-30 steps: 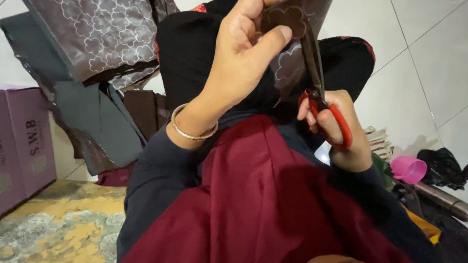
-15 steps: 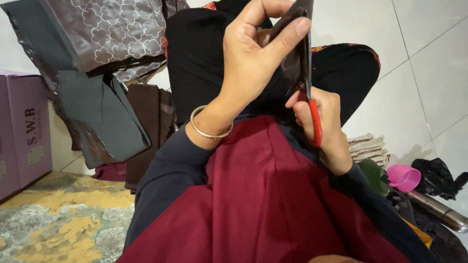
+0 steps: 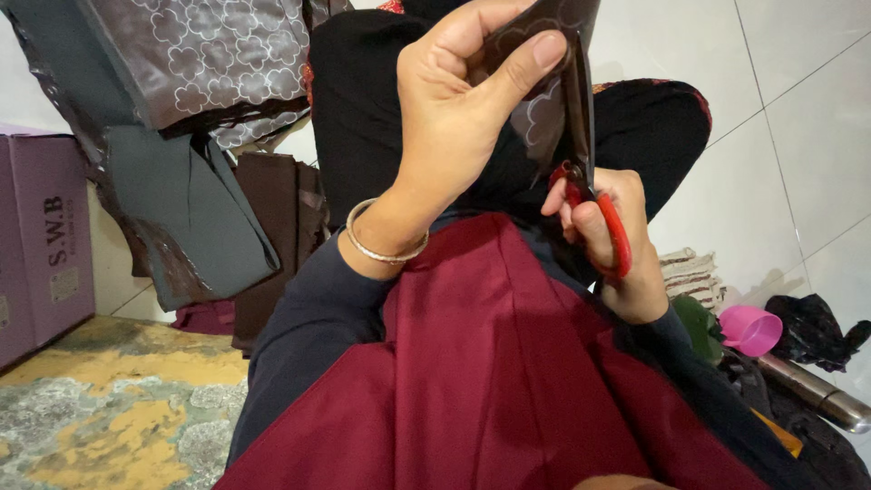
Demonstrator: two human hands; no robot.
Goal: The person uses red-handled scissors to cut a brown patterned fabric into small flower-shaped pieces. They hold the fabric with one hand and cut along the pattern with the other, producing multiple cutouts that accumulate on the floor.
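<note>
My left hand (image 3: 454,118) pinches a dark brown patterned sheet (image 3: 544,109) between thumb and fingers near the top centre; a silver bangle (image 3: 386,240) circles that wrist. My right hand (image 3: 612,240) grips red-handled scissors (image 3: 599,213), whose dark blades point up along the sheet's right edge and are nearly together. Both hands are raised over my lap, which is covered by maroon cloth (image 3: 508,381).
More brown patterned and grey sheets (image 3: 181,100) hang at the upper left. A purple cardboard box (image 3: 41,236) stands at the left on a yellow-grey mat (image 3: 109,408). At the right lie a pink cup (image 3: 751,328), a black bag (image 3: 817,327) and a metal tube (image 3: 812,390) on white tiles.
The scissors have turned from slanted to nearly upright along the sheet's edge. My left hand shifted its pinch slightly and the sheet piece turned edge-on.
</note>
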